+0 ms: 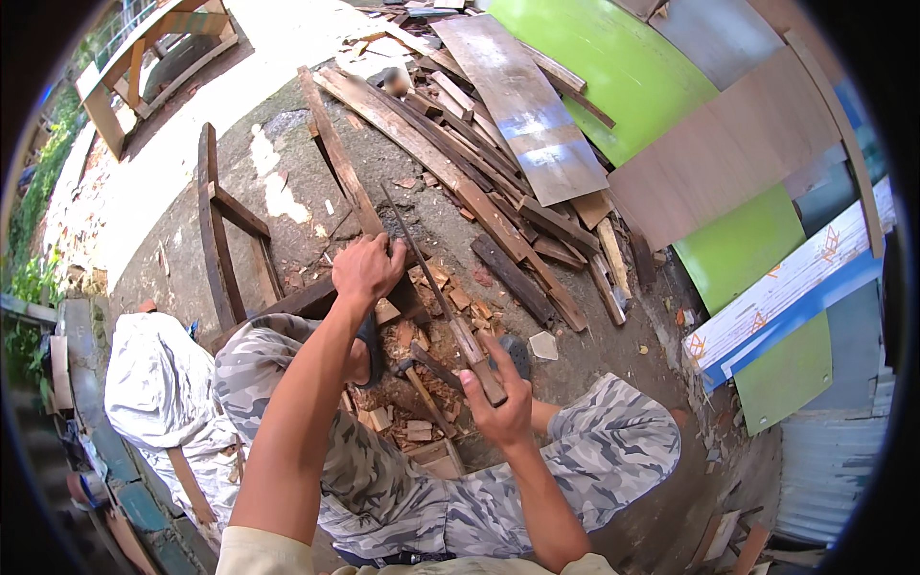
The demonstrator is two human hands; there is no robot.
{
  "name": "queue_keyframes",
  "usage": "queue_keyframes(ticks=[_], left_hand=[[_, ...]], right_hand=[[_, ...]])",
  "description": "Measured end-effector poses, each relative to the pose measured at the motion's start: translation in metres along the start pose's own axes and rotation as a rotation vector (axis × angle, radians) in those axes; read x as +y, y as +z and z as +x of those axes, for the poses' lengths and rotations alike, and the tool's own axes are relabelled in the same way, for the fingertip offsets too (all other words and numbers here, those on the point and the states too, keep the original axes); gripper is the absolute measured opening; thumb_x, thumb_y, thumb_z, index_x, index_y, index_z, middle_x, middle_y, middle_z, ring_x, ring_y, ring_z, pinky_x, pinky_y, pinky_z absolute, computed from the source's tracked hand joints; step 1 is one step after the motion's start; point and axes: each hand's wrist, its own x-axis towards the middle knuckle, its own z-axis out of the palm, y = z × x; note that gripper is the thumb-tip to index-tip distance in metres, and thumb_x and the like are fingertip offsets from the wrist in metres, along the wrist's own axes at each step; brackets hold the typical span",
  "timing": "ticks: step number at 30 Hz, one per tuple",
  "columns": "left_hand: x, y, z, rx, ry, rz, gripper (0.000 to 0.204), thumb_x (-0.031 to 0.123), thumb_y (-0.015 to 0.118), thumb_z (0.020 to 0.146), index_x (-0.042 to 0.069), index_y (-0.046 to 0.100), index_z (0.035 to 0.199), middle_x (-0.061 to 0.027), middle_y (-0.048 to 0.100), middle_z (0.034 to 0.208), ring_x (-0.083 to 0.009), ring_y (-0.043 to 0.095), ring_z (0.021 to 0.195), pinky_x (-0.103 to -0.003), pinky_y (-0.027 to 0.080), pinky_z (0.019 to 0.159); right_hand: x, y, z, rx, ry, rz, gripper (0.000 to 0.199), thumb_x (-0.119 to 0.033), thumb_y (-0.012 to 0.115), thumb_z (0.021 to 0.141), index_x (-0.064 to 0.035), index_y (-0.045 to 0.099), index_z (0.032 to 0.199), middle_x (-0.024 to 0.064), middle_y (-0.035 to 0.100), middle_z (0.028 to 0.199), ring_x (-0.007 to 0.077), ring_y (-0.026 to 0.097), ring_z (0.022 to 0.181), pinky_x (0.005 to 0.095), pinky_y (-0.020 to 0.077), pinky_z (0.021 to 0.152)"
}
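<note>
My right hand [500, 401] is closed around the wooden handle of a long-bladed tool [433, 280]. Its narrow dark blade, seen nearly edge-on, slants away to the upper left, so its exact kind is unclear. My left hand [368, 270], fingers curled, grips the near end of a wooden plank [337, 158] where it meets a dark cross beam [311, 299]. The blade passes just right of this hand. Below the tool, between my legs, lies a wooden-handled hammer [429, 395] among wood chips [460, 299]. My fingers partly hide the plank's end.
A pile of loose boards [479, 192] stretches along the right, beside leaning green sheets [613, 72]. Another wooden frame [216, 230] stands left of the plank. White cloth [158, 398] lies by my left knee, and a wooden bench-like frame [144, 57] stands far left.
</note>
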Motion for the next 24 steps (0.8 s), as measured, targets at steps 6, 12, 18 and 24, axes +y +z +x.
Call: queue_keyframes(ticks=[6,12,18,24], left_hand=[[-0.001,-0.007,0.008,-0.021,-0.037,0.029,0.059,0.053,0.043,0.099,0.002,0.072,0.099,-0.0232,0.072,0.100,-0.0393,0.069,0.099,-0.052,0.051,0.088],[-0.002,-0.004,0.011,-0.029,-0.076,0.047,0.062,0.054,0.041,0.100,0.000,0.071,0.098,-0.0260,0.071,0.098,-0.0416,0.070,0.094,-0.053,0.054,0.082],[0.000,0.004,0.009,0.030,-0.043,0.076,0.058,0.051,0.042,0.101,0.000,0.069,0.096,-0.0264,0.071,0.095,-0.0430,0.070,0.092,-0.053,0.055,0.079],[0.001,0.006,0.009,0.024,-0.018,0.116,0.054,0.048,0.045,0.101,0.000,0.071,0.098,-0.0264,0.071,0.094,-0.0437,0.071,0.089,-0.053,0.056,0.077]], right_hand=[[-0.011,0.011,0.015,-0.016,-0.075,-0.041,0.044,-0.012,0.070,0.090,-0.0001,0.065,0.132,0.0160,0.077,0.097,0.0157,0.071,0.075,0.0287,0.0550,0.070],[-0.029,-0.017,-0.010,-0.046,-0.082,-0.103,0.047,-0.003,0.068,0.084,0.0029,0.065,0.131,0.0154,0.077,0.094,0.0173,0.071,0.073,0.0288,0.0554,0.071],[-0.014,0.012,0.042,-0.154,0.041,-0.068,0.054,-0.008,0.066,0.086,-0.0054,0.059,0.140,0.0219,0.074,0.111,0.0311,0.076,0.082,0.0353,0.0587,0.069],[0.000,0.024,0.058,-0.062,-0.113,0.071,0.053,-0.004,0.065,0.085,-0.0018,0.061,0.138,0.0214,0.074,0.111,0.0249,0.077,0.089,0.0310,0.0578,0.076]])
